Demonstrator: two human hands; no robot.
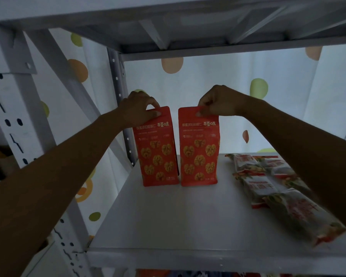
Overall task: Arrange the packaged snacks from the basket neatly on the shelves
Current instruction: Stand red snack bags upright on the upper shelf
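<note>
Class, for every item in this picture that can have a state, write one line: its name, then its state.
Left red pouch: upright on the shelf, top pinched by the left hand.
Right red pouch: upright beside it, top pinched by the right hand.
White packets: lying flat on the shelf's right side, overlapping.

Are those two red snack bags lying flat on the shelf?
No: the left red bag and right red bag stand upright on the shelf, pinched at their tops by the left hand and right hand.
</note>
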